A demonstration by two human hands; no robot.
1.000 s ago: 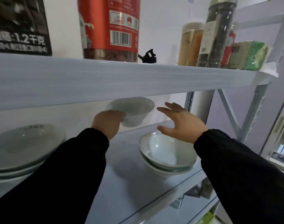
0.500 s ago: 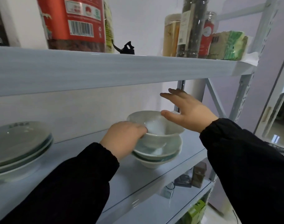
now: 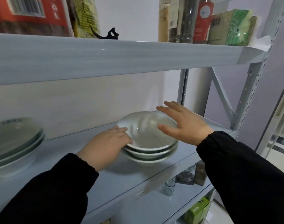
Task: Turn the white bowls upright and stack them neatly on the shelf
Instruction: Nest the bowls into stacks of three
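Three white bowls [image 3: 150, 147] sit upright, nested in one stack near the front edge of the middle shelf [image 3: 96, 180], toward its right end. My left hand [image 3: 104, 147] rests against the left side of the stack, fingers curled onto the top bowl's rim, though blur hides how firmly it grips. My right hand [image 3: 185, 125] hovers spread wide, holding nothing, over the stack's right rim. A pile of plates [image 3: 15, 143] lies at the shelf's left end, well apart
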